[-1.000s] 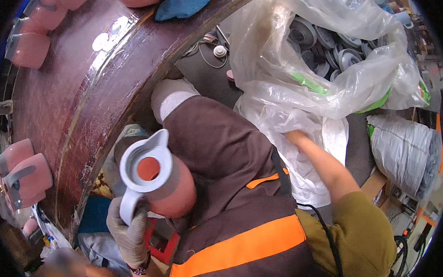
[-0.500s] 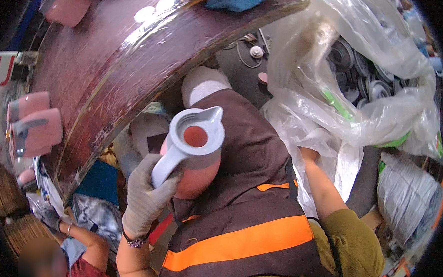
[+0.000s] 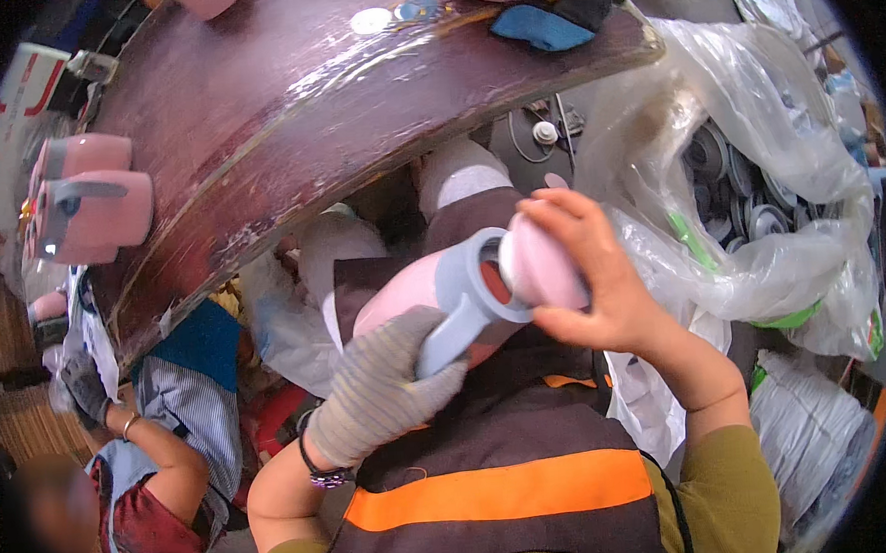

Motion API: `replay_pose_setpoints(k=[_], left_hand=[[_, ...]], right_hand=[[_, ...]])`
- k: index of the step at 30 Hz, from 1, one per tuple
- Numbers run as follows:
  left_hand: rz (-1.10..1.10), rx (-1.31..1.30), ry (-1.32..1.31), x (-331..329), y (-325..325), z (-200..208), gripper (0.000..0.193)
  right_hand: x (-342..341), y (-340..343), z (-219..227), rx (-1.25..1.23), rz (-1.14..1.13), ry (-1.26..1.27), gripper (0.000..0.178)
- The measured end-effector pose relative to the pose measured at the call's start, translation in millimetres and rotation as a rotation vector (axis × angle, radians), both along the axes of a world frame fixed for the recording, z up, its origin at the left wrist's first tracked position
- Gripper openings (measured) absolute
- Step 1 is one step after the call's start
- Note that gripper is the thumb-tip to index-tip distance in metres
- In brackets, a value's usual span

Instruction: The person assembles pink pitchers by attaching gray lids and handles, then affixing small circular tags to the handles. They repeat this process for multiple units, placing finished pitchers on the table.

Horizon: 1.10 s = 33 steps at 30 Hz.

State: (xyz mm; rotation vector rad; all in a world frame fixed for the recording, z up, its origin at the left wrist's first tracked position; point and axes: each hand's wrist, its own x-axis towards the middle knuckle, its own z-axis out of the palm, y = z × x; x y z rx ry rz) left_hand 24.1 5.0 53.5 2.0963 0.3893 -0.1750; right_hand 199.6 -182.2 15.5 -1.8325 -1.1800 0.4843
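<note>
In my gloved left hand (image 3: 394, 384) is a pink jug (image 3: 404, 294) with a grey collar and handle, tilted over my lap with its mouth to the right. My fingers wrap round the handle side. My bare right hand (image 3: 598, 278) grips a round pink lid (image 3: 544, 261) by its rim, right at the jug's mouth. Whether the lid touches the collar I cannot tell. Part of the reddish inside of the jug shows beside the lid.
A dark red table (image 3: 255, 136) curves ahead, with pink jugs (image 3: 94, 210) on its left end and a blue and black cloth item (image 3: 545, 26). A plastic bag (image 3: 647, 146) at right holds several grey round parts (image 3: 759, 180). A co-worker (image 3: 154, 492) sits at left.
My right hand has come out of the bag area with a pink lid and now holds it at the jug's mouth. The jug has tipped over to the right.
</note>
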Motion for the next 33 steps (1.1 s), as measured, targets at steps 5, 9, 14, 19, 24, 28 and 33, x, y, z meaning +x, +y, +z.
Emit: replay_pose_setpoints(k=[5,9,14,19,24,28,33], left_hand=[[0.037,0.074,-0.116,-20.4,-3.1,-16.4,0.037],[-0.012,0.166,-0.226,-27.7,29.5,-27.7,0.031],[0.114,-0.004,-0.384,16.2,71.9,-61.4,0.030],[-0.010,-0.194,-0.300,28.9,52.9,-84.1,0.013],[0.236,0.017,-0.079,-10.9,54.5,-43.6,0.023],[0.076,0.160,-0.245,-14.3,-21.6,-30.8,0.037],[0.041,0.289,-0.335,-15.3,34.9,-59.8,0.036]], right_hand=[[-22.3,31.4,-12.5,0.007,0.080,-0.024,0.071],[-16.9,36.8,-10.1,0.087,0.298,-0.071,0.065],[-29.8,58.9,6.9,0.461,0.841,-0.189,0.049],[-39.2,66.5,17.0,0.484,0.915,-0.268,0.039],[-9.0,56.4,-32.4,0.077,0.318,-0.097,0.068],[2.2,64.9,-40.2,-0.167,0.033,0.284,0.058],[3.0,55.3,-19.1,-0.148,0.232,0.118,0.074]])
